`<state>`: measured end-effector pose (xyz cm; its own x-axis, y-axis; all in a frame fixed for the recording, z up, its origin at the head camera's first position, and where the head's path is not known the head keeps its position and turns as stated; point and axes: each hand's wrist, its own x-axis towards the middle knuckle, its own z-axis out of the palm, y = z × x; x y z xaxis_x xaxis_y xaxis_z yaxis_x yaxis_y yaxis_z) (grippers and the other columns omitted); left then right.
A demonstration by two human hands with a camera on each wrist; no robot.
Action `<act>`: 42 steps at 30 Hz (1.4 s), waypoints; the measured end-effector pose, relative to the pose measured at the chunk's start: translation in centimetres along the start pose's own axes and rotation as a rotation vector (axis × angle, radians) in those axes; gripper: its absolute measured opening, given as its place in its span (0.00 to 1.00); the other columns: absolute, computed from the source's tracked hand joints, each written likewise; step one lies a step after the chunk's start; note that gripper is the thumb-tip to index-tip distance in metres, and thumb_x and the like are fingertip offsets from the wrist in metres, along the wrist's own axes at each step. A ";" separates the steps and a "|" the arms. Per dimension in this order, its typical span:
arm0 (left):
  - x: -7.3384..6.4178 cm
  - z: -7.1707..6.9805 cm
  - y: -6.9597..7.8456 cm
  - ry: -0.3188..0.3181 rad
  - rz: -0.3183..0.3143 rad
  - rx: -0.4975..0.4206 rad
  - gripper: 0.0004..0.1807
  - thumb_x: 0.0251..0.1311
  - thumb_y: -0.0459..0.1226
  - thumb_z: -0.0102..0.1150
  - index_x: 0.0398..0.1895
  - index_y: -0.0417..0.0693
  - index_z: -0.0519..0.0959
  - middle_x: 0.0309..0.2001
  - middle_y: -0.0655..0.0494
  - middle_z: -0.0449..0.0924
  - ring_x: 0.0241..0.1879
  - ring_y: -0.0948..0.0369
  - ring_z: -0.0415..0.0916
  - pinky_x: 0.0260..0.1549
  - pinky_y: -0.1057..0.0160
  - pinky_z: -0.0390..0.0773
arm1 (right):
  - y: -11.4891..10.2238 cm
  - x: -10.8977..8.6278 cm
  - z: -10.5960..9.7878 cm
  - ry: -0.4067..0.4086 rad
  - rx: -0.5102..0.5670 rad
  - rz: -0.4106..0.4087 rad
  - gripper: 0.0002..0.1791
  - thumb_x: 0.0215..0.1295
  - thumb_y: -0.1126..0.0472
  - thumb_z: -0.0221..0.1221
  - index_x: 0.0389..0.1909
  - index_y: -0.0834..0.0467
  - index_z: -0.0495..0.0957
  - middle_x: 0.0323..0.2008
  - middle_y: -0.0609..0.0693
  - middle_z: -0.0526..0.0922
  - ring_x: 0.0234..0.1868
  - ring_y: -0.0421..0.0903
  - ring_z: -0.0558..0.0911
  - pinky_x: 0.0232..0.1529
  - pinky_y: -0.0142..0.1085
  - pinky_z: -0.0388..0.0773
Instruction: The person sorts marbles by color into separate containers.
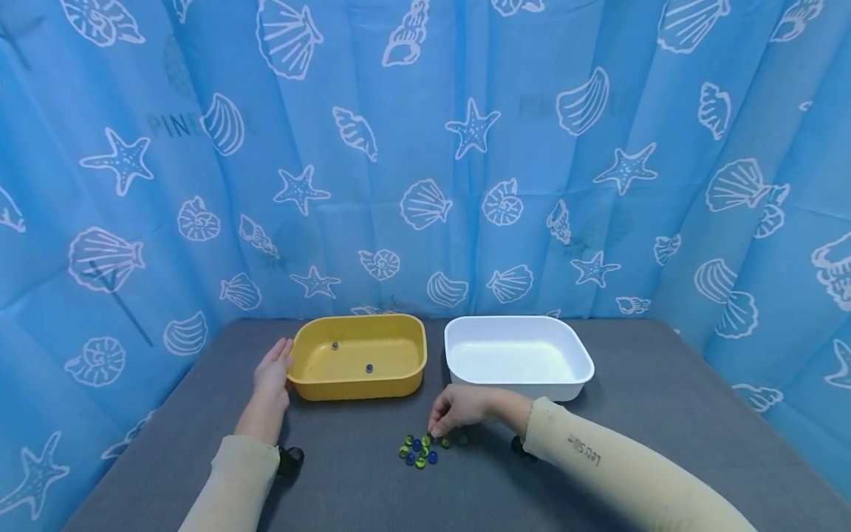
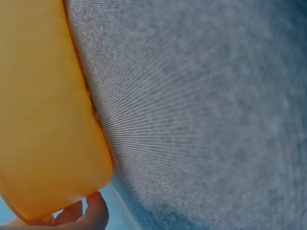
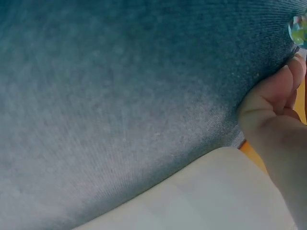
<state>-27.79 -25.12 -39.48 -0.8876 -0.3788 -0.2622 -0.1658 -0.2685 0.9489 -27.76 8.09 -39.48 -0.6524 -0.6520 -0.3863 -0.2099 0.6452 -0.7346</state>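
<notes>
Left hand [image 1: 271, 369]: relaxed fingers rest against the left end of the yellow bin [image 1: 359, 389].
Right hand [image 1: 462, 406]: thumb and fingertips close together at the marbles [image 1: 423, 451] (pinch on any one: cannot tell).
Group: green and blue, on the grey table [image 1: 359, 480].
Yellow interior: two blue marbles [image 1: 368, 368], apart.
White bin [image 1: 518, 362]: right of the yellow.

Behind the left hand [image 1: 272, 367] there is a cream sleeve [image 1: 233, 480] and a black rounded device [image 1: 290, 461]; behind the right hand [image 1: 462, 407], a matching sleeve [image 1: 638, 476] bears dark letters [image 1: 585, 449], "Lets Slim".
</notes>
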 end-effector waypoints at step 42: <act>-0.2 -0.2 0.1 -0.015 0.004 -0.003 0.28 0.77 0.32 0.32 0.77 0.52 0.48 0.75 0.58 0.49 0.74 0.58 0.42 0.70 0.54 0.49 | -6.5 2.8 -3.6 0.230 0.345 -0.077 0.12 0.67 0.60 0.61 0.45 0.65 0.82 0.39 0.52 0.81 0.43 0.51 0.77 0.50 0.49 0.77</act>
<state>-27.50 -25.27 -39.41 -0.8947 -0.3664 -0.2556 -0.1610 -0.2693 0.9495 -30.85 3.55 -33.78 -0.7982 -0.5618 -0.2172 -0.0333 0.4012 -0.9154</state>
